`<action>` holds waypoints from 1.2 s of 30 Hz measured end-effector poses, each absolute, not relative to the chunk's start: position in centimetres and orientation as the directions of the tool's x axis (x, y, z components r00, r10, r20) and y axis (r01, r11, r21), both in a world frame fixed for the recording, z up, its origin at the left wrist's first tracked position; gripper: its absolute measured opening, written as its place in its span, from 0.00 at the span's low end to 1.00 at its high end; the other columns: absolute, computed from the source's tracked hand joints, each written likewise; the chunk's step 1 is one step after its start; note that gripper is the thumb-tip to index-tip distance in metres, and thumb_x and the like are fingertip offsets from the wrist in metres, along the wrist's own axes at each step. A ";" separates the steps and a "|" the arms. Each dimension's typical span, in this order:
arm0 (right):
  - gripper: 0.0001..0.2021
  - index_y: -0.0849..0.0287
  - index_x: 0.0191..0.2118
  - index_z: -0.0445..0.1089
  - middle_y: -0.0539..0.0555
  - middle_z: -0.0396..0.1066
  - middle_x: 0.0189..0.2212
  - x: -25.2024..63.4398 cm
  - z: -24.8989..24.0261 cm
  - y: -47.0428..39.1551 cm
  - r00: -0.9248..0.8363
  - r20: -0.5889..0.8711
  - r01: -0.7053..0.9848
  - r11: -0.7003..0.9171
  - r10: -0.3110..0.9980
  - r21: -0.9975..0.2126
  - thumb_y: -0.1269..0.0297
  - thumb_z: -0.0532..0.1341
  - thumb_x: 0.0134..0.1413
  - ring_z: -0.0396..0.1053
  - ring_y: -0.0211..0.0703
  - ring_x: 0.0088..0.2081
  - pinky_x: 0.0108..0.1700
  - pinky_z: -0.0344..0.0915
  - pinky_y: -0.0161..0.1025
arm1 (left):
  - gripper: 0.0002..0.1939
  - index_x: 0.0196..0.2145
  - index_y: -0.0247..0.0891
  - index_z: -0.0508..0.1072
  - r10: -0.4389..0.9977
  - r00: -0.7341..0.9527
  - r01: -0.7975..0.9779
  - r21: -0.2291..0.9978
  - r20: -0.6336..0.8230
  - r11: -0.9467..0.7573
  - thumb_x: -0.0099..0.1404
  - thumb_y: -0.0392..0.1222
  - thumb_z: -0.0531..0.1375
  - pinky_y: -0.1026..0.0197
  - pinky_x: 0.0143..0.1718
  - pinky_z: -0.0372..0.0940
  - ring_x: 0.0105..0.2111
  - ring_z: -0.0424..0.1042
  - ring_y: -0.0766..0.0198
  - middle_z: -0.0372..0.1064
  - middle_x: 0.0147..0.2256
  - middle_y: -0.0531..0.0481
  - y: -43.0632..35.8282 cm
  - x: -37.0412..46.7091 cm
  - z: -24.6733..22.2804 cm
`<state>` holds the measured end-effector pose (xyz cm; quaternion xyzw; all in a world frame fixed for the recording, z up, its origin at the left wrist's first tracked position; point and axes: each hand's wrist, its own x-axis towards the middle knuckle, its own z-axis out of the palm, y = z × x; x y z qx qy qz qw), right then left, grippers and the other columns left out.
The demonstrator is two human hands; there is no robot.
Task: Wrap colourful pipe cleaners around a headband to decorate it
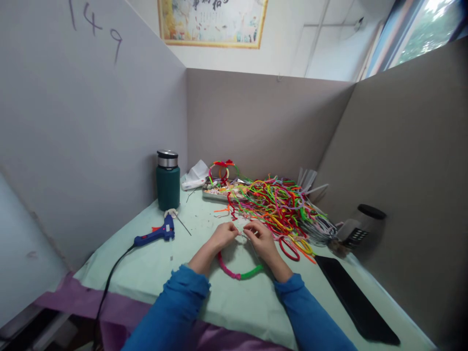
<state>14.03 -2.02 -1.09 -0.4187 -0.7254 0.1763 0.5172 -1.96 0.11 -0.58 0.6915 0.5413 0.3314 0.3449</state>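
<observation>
Two hands at work, fingertips nearly meeting: the left hand (224, 236) pinches one end of a curved band (229, 272), the right hand (262, 239) seems to pinch its thin bare stretch. And the band sits at the near middle of the worktop (219, 304), arcing between the forearms, fuzzy pink on the left, green on the right! Looks feather-light, soft-skinned, springy but bendable; squeeze hard and it could kink, so the wrapped part offers the safer grip, the bare stretch the finer control. Over to the writing: "14" and "9" by hand on the left partition (91, 97); the far poster's (214, 27) characters are cut off, too unclear to read.
</observation>
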 end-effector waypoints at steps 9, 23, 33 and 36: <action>0.06 0.55 0.36 0.73 0.54 0.72 0.34 14.1 -1.6 -2.2 -0.328 0.664 0.617 0.685 0.672 -0.388 0.69 0.59 0.54 0.68 0.42 0.34 0.37 0.61 0.37 | 0.07 0.26 0.33 0.70 0.980 0.186 0.480 0.864 0.068 -0.151 0.54 0.40 0.56 0.67 0.23 0.52 0.20 0.57 0.70 0.60 0.18 0.55 0.0 -2.0 -0.7; 0.10 0.56 0.30 0.72 0.54 0.71 0.27 13.3 -2.1 -2.1 -0.279 0.544 0.735 0.541 0.791 -0.409 0.64 0.55 0.57 0.65 0.43 0.29 0.32 0.55 0.37 | 0.08 0.26 0.34 0.72 0.960 0.204 0.593 0.756 0.192 -0.277 0.54 0.38 0.55 0.65 0.28 0.55 0.27 0.64 0.66 0.68 0.25 0.51 0.1 -2.1 -0.6; 0.11 0.59 0.29 0.73 0.53 0.71 0.25 14.2 -1.7 -1.5 -0.137 0.457 0.467 0.464 0.879 -0.753 0.61 0.56 0.54 0.65 0.42 0.28 0.29 0.58 0.35 | 0.07 0.27 0.33 0.72 0.971 0.198 0.585 0.779 0.136 -0.228 0.55 0.39 0.56 0.66 0.28 0.54 0.27 0.64 0.66 0.68 0.25 0.51 0.3 -2.1 -0.6; 0.07 0.58 0.32 0.72 0.54 0.71 0.31 14.3 -1.3 -1.7 -0.111 0.538 0.479 0.519 0.836 -0.708 0.63 0.58 0.52 0.67 0.44 0.32 0.32 0.60 0.36 | 0.07 0.26 0.33 0.72 0.976 0.171 0.579 0.788 0.137 -0.212 0.55 0.39 0.57 0.65 0.28 0.54 0.27 0.64 0.65 0.68 0.24 0.50 0.4 -2.2 -0.6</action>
